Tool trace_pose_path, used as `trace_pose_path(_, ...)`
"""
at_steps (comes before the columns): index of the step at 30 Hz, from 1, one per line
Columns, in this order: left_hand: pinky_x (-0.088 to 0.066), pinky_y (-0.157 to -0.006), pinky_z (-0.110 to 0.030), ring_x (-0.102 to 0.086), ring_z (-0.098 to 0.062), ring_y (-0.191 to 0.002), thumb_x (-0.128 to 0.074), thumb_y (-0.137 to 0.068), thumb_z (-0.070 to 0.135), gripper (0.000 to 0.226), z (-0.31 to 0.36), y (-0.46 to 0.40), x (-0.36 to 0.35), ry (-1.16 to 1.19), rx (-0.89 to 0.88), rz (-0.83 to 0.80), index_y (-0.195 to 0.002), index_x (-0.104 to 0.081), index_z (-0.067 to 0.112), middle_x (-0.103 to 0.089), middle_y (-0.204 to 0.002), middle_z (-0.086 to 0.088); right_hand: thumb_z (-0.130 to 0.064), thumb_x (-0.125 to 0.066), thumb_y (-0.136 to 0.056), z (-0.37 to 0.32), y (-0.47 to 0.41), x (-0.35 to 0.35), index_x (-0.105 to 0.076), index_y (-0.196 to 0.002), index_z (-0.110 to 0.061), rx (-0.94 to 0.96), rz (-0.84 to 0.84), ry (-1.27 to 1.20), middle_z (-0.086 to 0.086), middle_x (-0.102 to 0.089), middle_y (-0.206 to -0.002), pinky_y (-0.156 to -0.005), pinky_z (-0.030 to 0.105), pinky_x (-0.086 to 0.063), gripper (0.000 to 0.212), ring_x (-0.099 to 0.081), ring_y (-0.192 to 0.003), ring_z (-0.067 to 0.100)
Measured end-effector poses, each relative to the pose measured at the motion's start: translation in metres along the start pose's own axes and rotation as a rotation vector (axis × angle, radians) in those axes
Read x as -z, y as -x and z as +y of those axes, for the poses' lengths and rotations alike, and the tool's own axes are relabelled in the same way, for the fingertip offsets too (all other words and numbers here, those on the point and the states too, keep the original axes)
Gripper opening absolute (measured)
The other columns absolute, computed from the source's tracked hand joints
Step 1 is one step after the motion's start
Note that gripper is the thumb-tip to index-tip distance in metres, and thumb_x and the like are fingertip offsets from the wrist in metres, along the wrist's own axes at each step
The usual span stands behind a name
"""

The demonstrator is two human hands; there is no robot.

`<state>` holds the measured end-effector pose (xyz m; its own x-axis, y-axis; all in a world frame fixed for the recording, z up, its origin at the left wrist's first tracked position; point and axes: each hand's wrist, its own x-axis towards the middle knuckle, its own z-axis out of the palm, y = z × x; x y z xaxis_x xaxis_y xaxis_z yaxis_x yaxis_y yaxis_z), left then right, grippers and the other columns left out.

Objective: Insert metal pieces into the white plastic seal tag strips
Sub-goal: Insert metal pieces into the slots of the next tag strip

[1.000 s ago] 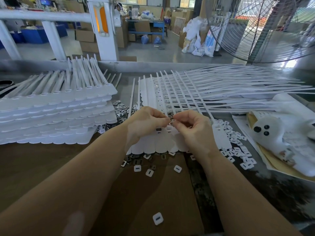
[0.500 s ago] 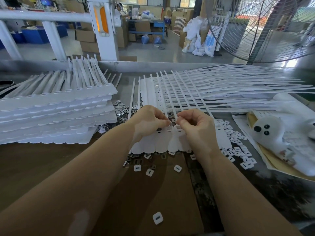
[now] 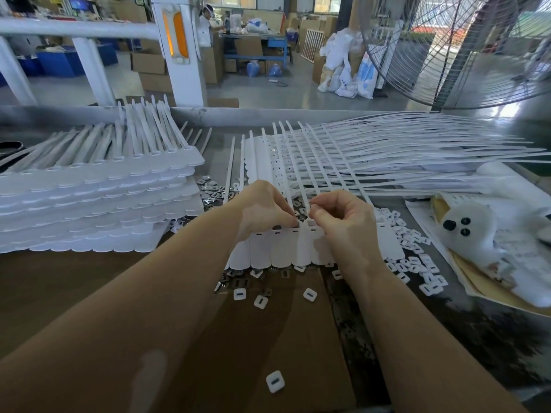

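— Counting what lies on the table point(image 3: 89, 293): how many sheets of seal tag strips?

— One sheet point(image 3: 277, 248) under the hands, with about seven tag heads showing along its near edge. A stack point(image 3: 98, 201) of roughly seven layers sits to the left, and a fanned pile point(image 3: 402, 156) spreads behind and to the right.

— And the hands?

— Two. The left hand point(image 3: 265, 208) has its fingers curled, tips pressed onto the slot row of the sheet. The right hand point(image 3: 340, 216) is curled too, thumb and forefinger pinched together just above a slot; what they pinch is too small to tell.

— The metal pieces?

— A scatter point(image 3: 213, 192) between the stack and the sheet, too many to count, more point(image 3: 235, 281) at the sheet's near edge. White square caps: three point(image 3: 261, 301) on the cardboard point(image 3: 298, 338), one point(image 3: 275, 381) nearer, and a heap point(image 3: 414, 257) to the right.

— Anything in the way?

— Both forearms cover part of the sheet. A white soft toy point(image 3: 477, 228) lies on papers at right, and a large fan point(image 3: 465, 49) stands behind.
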<state>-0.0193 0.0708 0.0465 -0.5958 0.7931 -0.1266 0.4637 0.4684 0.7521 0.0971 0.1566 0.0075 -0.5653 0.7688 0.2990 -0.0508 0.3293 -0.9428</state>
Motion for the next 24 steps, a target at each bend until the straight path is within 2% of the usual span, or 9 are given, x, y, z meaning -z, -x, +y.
trace_pose_path(2, -0.034, -0.036, -0.009, -0.048, -0.007, -0.055, -0.077, -0.074, 0.022, 0.006, 0.0, 0.0, -0.001, 0.0, 0.008, 0.008, -0.073, -0.072, 0.019, -0.06, -0.062, 0.004, -0.003, -0.064, -0.083, 0.0, 0.0, 0.0, -0.066, -0.077, -0.02, 0.002, -0.002, 0.011, -0.005, -0.065, -0.069, -0.061, 0.012, -0.049, 0.017, -0.06, -0.064, 0.001)
trace_pose_path(7, -0.036, -0.049, -0.018, -0.051, -0.008, -0.059, -0.08, -0.07, 0.02, 0.008, 0.001, -0.001, -0.003, 0.009, 0.029, 0.048, -0.071, -0.072, 0.018, -0.059, -0.061, 0.005, -0.004, -0.064, -0.083, 0.001, -0.001, 0.0, -0.066, -0.077, -0.02, -0.002, 0.001, 0.017, -0.006, -0.065, -0.069, -0.06, 0.011, -0.048, 0.017, -0.06, -0.064, 0.001)
trace_pose_path(12, -0.042, -0.055, -0.02, -0.057, -0.011, -0.074, -0.076, -0.075, 0.017, 0.003, -0.002, 0.003, 0.0, 0.062, -0.007, 0.061, -0.077, -0.074, 0.018, -0.067, -0.078, 0.002, -0.005, -0.065, -0.083, 0.001, 0.0, -0.001, -0.066, -0.076, -0.021, 0.008, 0.0, 0.05, -0.006, -0.065, -0.07, -0.06, 0.008, -0.046, 0.017, -0.058, -0.063, -0.003)
trace_pose_path(14, -0.045, -0.055, -0.017, -0.059, -0.011, -0.077, -0.073, -0.079, 0.017, 0.005, -0.004, 0.004, 0.004, 0.095, -0.008, 0.079, -0.083, -0.075, 0.017, -0.069, -0.084, 0.0, -0.006, -0.065, -0.082, 0.001, -0.001, -0.001, -0.066, -0.077, -0.021, 0.017, 0.001, 0.067, -0.007, -0.064, -0.071, -0.061, 0.007, -0.045, 0.016, -0.057, -0.064, -0.004)
trace_pose_path(17, -0.044, -0.051, -0.011, -0.06, -0.007, -0.073, -0.07, -0.082, 0.017, 0.005, -0.011, 0.01, 0.009, 0.092, -0.027, 0.159, -0.084, -0.075, 0.018, -0.07, -0.081, 0.004, -0.007, -0.065, -0.082, 0.002, 0.0, -0.001, -0.067, -0.078, -0.021, 0.028, 0.0, 0.107, -0.009, -0.065, -0.073, -0.063, 0.007, -0.046, 0.014, -0.058, -0.067, -0.004)
trace_pose_path(20, -0.049, -0.07, -0.021, -0.061, -0.009, -0.08, -0.067, -0.084, 0.018, 0.008, -0.023, 0.018, 0.009, 0.005, -0.034, 0.268, -0.087, -0.074, 0.02, -0.07, -0.09, 0.005, -0.008, -0.064, -0.083, 0.002, 0.002, -0.003, -0.065, -0.078, -0.024, 0.061, -0.015, 0.189, -0.012, -0.064, -0.074, -0.066, 0.008, -0.045, 0.017, -0.058, -0.07, -0.003)
trace_pose_path(22, -0.042, -0.085, -0.026, -0.052, -0.011, -0.089, -0.066, -0.085, 0.023, 0.014, -0.032, 0.024, 0.008, -0.197, -0.027, 0.386, -0.097, -0.072, 0.022, -0.065, -0.103, 0.002, -0.008, -0.063, -0.083, 0.003, 0.003, -0.005, -0.064, -0.079, -0.025, 0.082, -0.051, 0.269, -0.015, -0.062, -0.074, -0.067, 0.007, -0.044, 0.017, -0.056, -0.07, -0.005)
trace_pose_path(24, -0.033, -0.097, -0.033, -0.044, -0.021, -0.104, -0.063, -0.086, 0.029, 0.025, -0.041, 0.028, 0.006, -0.356, 0.002, 0.487, -0.111, -0.065, 0.025, -0.054, -0.117, -0.004, -0.009, -0.062, -0.084, 0.003, 0.004, -0.006, -0.065, -0.084, -0.024, 0.098, -0.085, 0.334, -0.018, -0.059, -0.073, -0.066, 0.006, -0.041, 0.015, -0.054, -0.069, -0.007)
